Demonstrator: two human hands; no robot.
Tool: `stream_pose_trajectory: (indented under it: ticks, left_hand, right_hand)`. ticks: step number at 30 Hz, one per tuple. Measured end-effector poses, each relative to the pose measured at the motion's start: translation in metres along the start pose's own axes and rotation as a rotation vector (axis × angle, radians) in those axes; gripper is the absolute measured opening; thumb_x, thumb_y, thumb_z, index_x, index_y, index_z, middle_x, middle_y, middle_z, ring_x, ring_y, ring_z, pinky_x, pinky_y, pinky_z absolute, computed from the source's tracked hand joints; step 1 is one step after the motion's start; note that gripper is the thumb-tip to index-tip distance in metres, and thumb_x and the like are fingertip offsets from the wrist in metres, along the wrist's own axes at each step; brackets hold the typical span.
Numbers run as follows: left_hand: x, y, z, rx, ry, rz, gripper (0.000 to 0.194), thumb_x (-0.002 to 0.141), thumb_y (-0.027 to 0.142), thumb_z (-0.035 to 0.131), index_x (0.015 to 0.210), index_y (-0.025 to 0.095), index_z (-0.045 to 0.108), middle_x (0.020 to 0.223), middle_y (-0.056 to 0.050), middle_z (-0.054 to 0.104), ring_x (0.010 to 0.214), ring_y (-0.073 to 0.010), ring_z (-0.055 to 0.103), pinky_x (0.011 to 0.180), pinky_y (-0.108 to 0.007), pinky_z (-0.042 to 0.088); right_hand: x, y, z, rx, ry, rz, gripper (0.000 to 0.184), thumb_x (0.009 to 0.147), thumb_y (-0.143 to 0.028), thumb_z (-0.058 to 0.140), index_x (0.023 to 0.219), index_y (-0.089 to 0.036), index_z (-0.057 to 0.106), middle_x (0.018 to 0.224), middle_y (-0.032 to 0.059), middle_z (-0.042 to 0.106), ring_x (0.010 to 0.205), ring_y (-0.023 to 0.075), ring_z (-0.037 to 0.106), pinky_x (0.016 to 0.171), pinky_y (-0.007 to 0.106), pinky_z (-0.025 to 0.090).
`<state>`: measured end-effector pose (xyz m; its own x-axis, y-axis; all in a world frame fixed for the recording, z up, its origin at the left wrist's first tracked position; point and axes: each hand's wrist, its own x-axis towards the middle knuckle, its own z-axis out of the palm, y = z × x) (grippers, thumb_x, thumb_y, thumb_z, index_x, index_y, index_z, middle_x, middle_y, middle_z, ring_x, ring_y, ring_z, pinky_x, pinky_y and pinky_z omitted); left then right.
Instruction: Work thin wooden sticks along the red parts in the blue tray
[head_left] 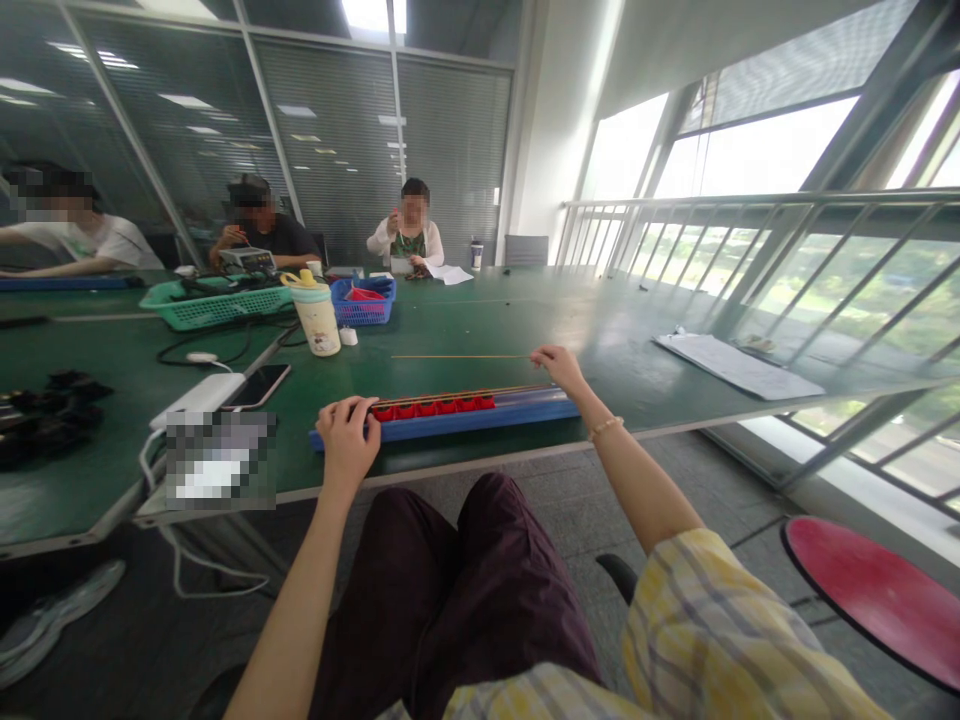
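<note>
left hand (346, 442) curls over the end of a blue rail (480, 418) carrying a row of red pieces (431, 407) at 12 o'clock; right hand (559, 368) pinches a thin stick (459, 356). farther off, at 11 o'clock, a blue basket (363, 312) holds something red (365, 294).

Your left hand (347, 440) sits just left of lower centre, its fingers (352, 408) curled downward, and your bare left forearm (300, 590) rises to it from the bottom edge. Your right arm (637, 490) reaches farther up toward the centre, a bracelet (604, 428) circling the wrist and a plaid sleeve (697, 620) covering the upper arm. Your right hand (559, 368) is pinched, its fingertips (535, 356) drawn together.
</note>
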<state>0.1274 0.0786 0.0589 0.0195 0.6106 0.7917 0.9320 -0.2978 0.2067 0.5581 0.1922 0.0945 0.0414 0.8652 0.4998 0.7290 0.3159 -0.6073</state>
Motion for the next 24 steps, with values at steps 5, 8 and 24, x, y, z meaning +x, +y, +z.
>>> stream_pose_trajectory:
  ticks: [5, 8, 24]
  left_hand:
    - [0.0, 0.001, -0.002, 0.01, 0.008, 0.002, 0.03, 0.092, 0.025, 0.048, 0.111, 0.023, 0.071, 0.115, -0.01, 0.064, 0.11, -0.0299, 0.045, 0.094, -0.043, 0.038]
    - [0.0, 0.0, -0.003, 0.016, 0.002, 0.001, 0.03, 0.092, 0.025, 0.048, 0.111, 0.022, 0.071, 0.116, -0.01, 0.064, 0.11, -0.03, 0.046, 0.093, -0.043, 0.038]
    - [-0.002, -0.003, -0.001, 0.009, 0.013, 0.012, 0.03, 0.092, 0.024, 0.049, 0.111, 0.022, 0.072, 0.117, -0.01, 0.064, 0.111, -0.0303, 0.045, 0.093, -0.044, 0.039]
  right_hand:
    - [0.015, 0.006, 0.016, -0.089, -0.143, 0.043, 0.025, 0.083, -0.033, 0.056, 0.066, -0.019, 0.068, 0.063, 0.0008, 0.067, 0.059, 0.0131, 0.052, 0.061, 0.025, 0.037]
    - [0.019, 0.01, 0.026, -0.146, -0.237, 0.08, 0.018, 0.081, -0.028, 0.062, 0.066, -0.018, 0.067, 0.064, 0.0013, 0.067, 0.062, 0.0137, 0.055, 0.064, 0.025, 0.04]
    - [0.024, 0.022, 0.036, -0.128, -0.462, 0.196, 0.036, 0.074, -0.009, 0.05, 0.094, -0.014, 0.081, 0.096, 0.0063, 0.078, 0.08, 0.0161, 0.068, 0.073, 0.022, 0.052]
